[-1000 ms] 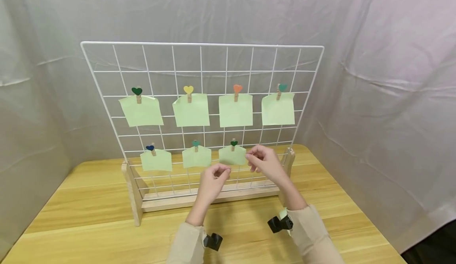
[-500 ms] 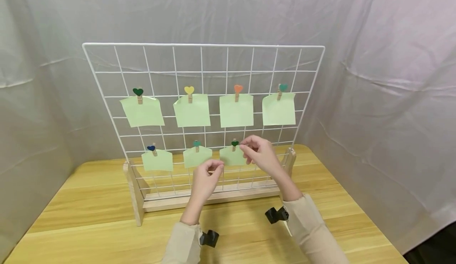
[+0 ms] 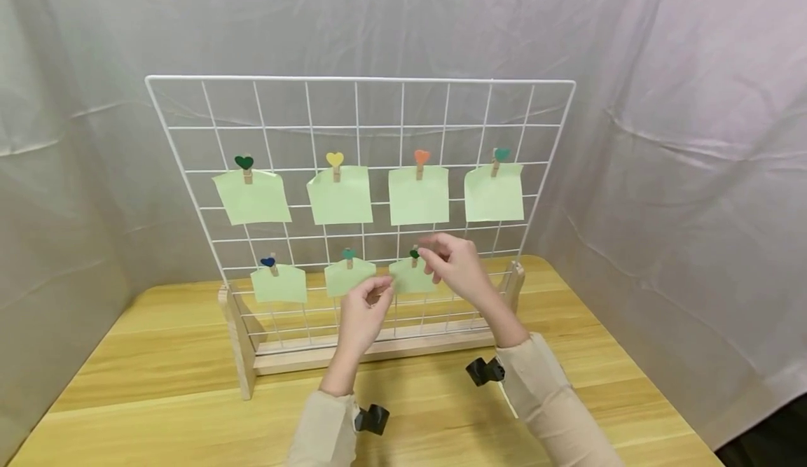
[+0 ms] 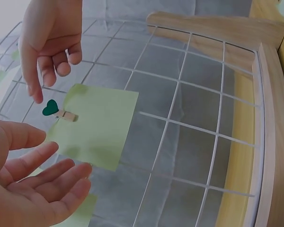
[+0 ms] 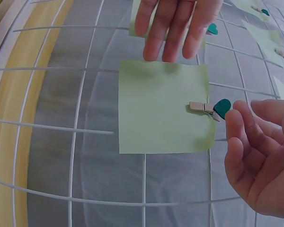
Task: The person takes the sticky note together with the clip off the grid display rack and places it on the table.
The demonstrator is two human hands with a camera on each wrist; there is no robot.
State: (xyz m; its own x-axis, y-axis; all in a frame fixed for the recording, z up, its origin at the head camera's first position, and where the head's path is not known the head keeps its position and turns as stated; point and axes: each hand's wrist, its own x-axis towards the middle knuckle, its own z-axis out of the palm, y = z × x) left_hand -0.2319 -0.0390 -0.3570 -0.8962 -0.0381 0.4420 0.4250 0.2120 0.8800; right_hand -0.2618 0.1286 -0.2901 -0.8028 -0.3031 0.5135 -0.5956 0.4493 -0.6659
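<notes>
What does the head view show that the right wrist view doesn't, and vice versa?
Only the head view: the orange heart, the sleeves and the black wrist devices.

Only the right wrist view: the whole dark green heart on the lower clip, which fingers partly cover in the head view.

Both: left hand, right hand, the green note under that clip, and the white wire grid.
</notes>
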